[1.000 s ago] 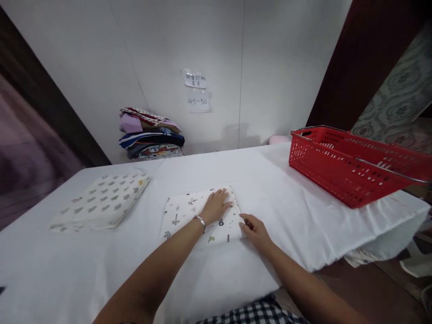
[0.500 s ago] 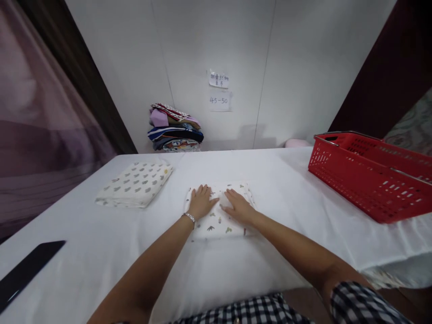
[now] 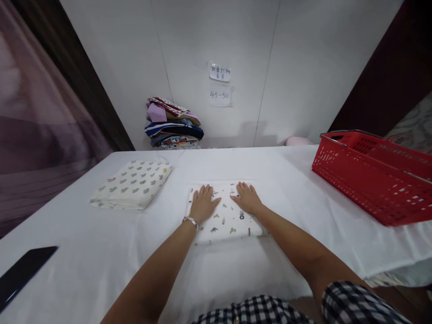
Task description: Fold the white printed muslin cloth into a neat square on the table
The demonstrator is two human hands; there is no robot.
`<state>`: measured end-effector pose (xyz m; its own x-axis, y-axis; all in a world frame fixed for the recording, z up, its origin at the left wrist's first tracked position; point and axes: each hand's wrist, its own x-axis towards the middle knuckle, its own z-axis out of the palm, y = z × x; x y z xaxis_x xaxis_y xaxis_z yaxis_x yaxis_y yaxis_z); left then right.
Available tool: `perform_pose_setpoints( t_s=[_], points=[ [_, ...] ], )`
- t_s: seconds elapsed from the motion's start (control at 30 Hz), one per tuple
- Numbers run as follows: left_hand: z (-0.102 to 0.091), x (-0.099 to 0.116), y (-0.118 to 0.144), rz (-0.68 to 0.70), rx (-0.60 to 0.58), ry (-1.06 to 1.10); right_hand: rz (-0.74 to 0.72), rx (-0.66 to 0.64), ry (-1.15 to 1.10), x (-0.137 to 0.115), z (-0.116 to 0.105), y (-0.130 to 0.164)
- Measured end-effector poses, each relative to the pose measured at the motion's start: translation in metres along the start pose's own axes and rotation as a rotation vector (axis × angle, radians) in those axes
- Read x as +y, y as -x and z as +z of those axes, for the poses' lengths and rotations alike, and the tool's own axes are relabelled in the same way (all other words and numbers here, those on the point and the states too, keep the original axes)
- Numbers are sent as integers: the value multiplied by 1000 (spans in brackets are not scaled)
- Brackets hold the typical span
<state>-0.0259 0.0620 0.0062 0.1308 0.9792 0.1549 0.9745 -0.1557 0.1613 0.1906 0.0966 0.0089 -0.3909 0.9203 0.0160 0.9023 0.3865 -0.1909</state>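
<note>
A folded white cloth [image 3: 224,220] with small plant-like prints lies flat on the white-covered table [image 3: 216,265] in front of me. On its left part rests my left hand [image 3: 203,204], palm down, fingers spread, a bracelet at the wrist. My right hand [image 3: 247,198] lies flat on the cloth's upper right part, its fingers stretched out. Both hands press on the fabric without gripping it, and they hide parts of its print. Farther left is a second folded white cloth [image 3: 135,184] with grey-green motifs, which neither hand touches.
A red plastic basket [image 3: 367,175] with metal handles stands at the right. Against the wall behind the table is a stack of folded textiles [image 3: 173,123]. A black flat object [image 3: 27,270] lies at the left edge. Two paper notes [image 3: 221,85] hang on the wall.
My right hand has slid to the right across the cloth, away from my left hand, which stays at about the same spot. More of the cloth's middle shows between them.
</note>
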Motion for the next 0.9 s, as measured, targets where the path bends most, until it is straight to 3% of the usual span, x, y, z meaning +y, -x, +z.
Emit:
perform_pose_setpoints(
  t_s=[0.3, 0.57, 0.9],
  points=[
    [-28, -9, -19, -21, -53, 28, -20, -52, -20, 10, -28, -19],
    [-40, -42, -60, 11, -339, 106, -35, -361, -42, 41, -45, -76],
    [-40, -57, -79, 84, -476, 309, -8, -647, -47, 35, -59, -121]
  ],
)
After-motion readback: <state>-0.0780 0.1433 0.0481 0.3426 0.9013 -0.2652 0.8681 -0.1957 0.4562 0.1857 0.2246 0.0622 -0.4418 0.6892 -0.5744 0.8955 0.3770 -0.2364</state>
